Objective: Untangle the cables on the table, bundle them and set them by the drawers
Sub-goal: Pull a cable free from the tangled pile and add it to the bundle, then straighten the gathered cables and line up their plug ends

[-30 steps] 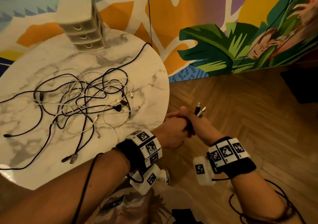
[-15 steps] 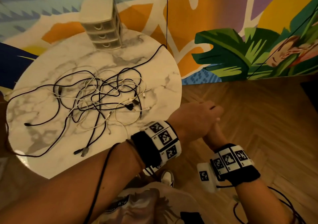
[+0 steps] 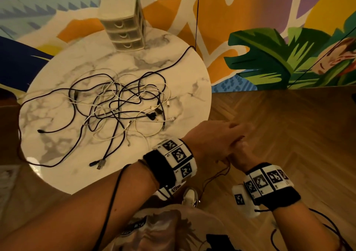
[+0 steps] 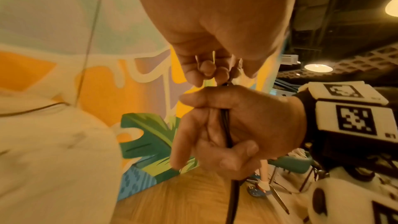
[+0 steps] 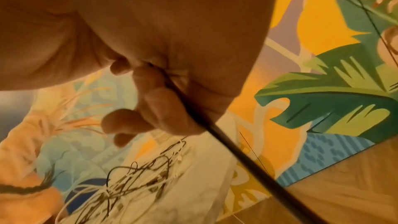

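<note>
A tangle of black and white cables (image 3: pixel 123 108) lies on the round marble table (image 3: pixel 192 73). The small beige drawers (image 3: pixel 123 23) stand at its far edge. Both hands are off the table's right side, over the floor. My right hand (image 3: pixel 244 154) (image 4: pixel 237 125) grips a doubled black cable (image 4: pixel 226 125) (image 5: pixel 237 152) in its fist, and the rest hangs down. My left hand (image 3: pixel 217 137) (image 4: pixel 215 23) lies over the right fist, its fingertips (image 4: pixel 204 69) pinching the cable's top end. The plugs are hidden.
One black cable (image 3: pixel 196 19) runs from the table's far right edge up the painted wall. Wood floor (image 3: pixel 289 135) lies under the hands. A shoe (image 3: pixel 189 195) shows below them, near the table's rim.
The left hand has moved over the right fist, covering the plug ends that stuck up a second ago. The view has shifted, so the table sits further right in frame.
</note>
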